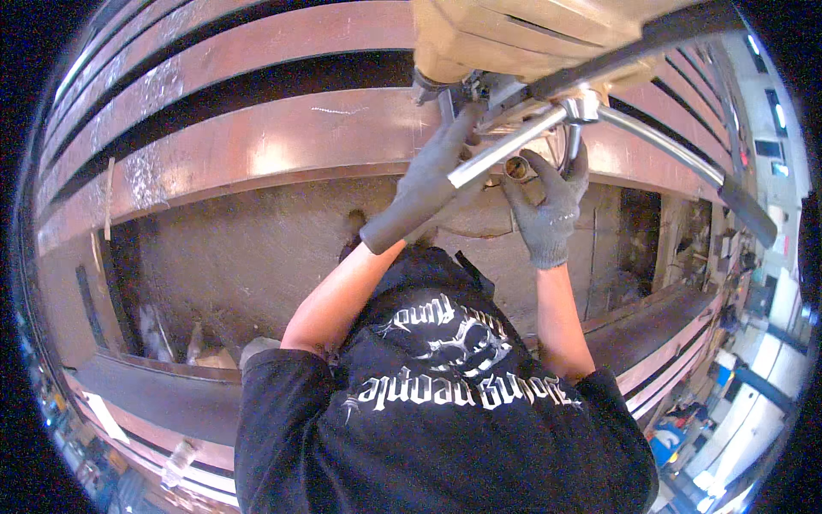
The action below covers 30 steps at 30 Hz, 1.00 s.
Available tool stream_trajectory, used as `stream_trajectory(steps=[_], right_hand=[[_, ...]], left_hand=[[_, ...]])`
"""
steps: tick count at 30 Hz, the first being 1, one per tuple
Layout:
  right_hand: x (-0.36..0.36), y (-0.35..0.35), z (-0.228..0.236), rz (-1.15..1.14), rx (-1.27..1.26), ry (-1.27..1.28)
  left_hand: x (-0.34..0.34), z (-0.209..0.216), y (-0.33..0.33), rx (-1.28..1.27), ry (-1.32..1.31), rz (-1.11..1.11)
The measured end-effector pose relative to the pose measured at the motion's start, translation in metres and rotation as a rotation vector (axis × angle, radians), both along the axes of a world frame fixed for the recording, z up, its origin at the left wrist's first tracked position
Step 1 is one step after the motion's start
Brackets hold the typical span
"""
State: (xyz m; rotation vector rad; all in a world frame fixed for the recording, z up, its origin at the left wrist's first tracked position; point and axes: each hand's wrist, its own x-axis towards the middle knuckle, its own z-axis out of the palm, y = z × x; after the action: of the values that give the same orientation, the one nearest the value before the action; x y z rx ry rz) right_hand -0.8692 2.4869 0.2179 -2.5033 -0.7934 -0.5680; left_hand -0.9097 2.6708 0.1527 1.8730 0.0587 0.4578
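Observation:
Both of my hands wear grey gloves and work under a tan machine body (522, 43). My left hand (432, 163) reaches up with its fingers stretched toward a dark fitting (478, 86) on the machine's underside; they seem to touch it. A spoked handle (505, 150) with metal rods and black grips crosses in front of that hand and hides part of it. My right hand (548, 206) is closed, thumb and finger around a small round metal piece (516, 168) with a brownish inside. Its other fingers are near a curved rod below the handle's hub.
The machine stands over long reddish-brown steel beams (342, 128) with dark gaps between them. A dusty brown surface (257, 265) lies lower, between the beams and my body. Another beam (154, 390) runs behind me. Workshop equipment and a blue object (670, 441) are at the right.

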Motion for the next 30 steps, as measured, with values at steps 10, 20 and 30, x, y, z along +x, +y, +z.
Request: stream_trajectory(steps=[10,20,30], right_hand=[[0.003,-0.004,-0.007,-0.018,0.008,0.088],[0.002,-0.003,-0.009,-0.002,-0.014,0.063],[0.002,-0.001,-0.008,-0.048,-0.047,0.067]], left_hand=[[0.016,0.021,-0.012,0.121,0.094,-0.121],[0.01,-0.006,-0.003,-0.029,-0.012,-0.255],[0.01,-0.025,-0.011,-0.174,0.291,-0.259]])
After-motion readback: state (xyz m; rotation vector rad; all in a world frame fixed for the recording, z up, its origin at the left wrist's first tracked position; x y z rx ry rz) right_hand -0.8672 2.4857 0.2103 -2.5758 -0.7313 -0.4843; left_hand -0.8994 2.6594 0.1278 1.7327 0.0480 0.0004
